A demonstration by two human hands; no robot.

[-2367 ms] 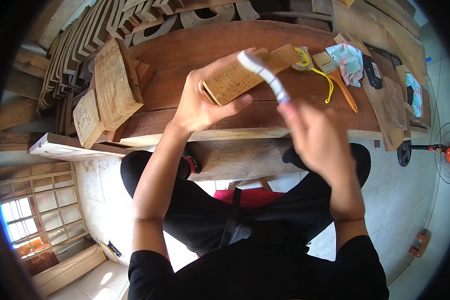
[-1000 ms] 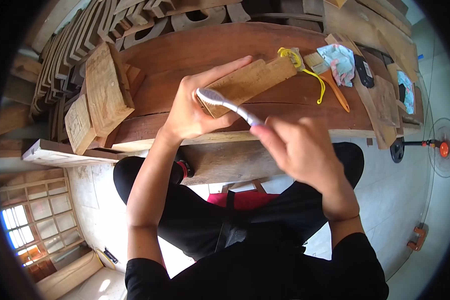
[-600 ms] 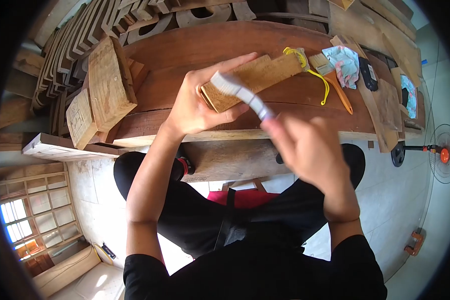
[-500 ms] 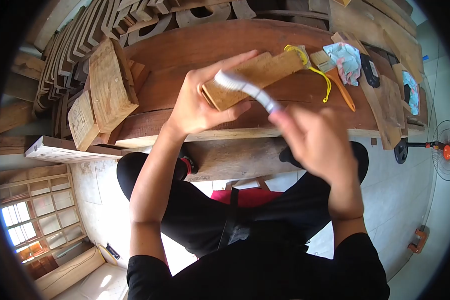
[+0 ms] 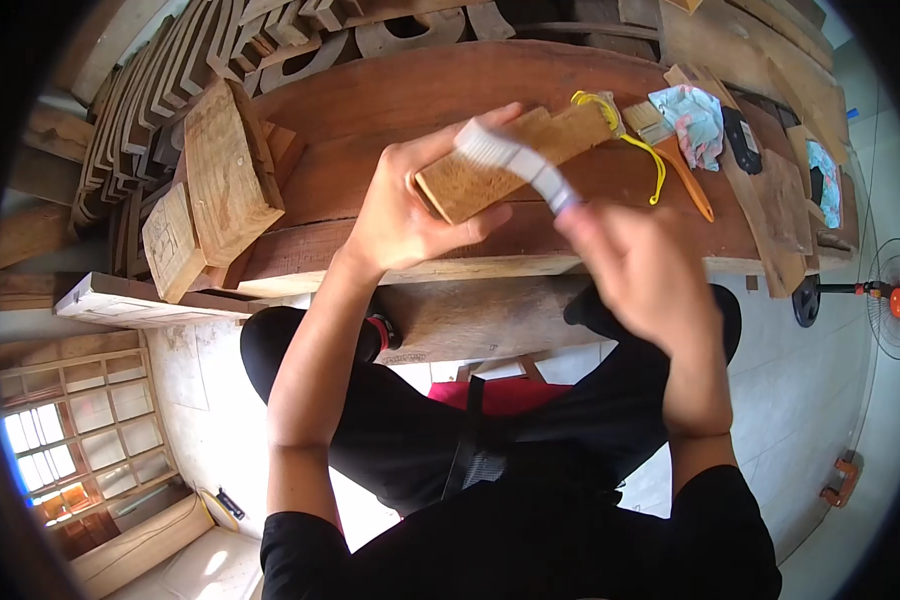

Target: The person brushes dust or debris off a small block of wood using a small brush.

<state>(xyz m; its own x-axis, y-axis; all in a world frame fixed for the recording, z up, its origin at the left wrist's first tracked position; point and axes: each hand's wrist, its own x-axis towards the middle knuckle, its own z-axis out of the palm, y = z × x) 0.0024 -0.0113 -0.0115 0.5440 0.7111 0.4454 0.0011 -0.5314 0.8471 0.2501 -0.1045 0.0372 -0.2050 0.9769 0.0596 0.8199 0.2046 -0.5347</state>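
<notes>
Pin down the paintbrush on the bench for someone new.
On the reddish-brown bench, look right to the crumpled light-blue cloth. Just left of it, the paintbrush lies with its handle angled toward the person. That handle is orange, unlike the yellow cord beside it.

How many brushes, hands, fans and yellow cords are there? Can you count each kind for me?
Brushes: 2, the white brush and the orange-handled brush
Hands: 2, the left hand holding a wooden piece and the right hand holding the white brush
Fans: 1, the fan at the edge
Yellow cords: 1, the yellow cord
Total: 6
</notes>
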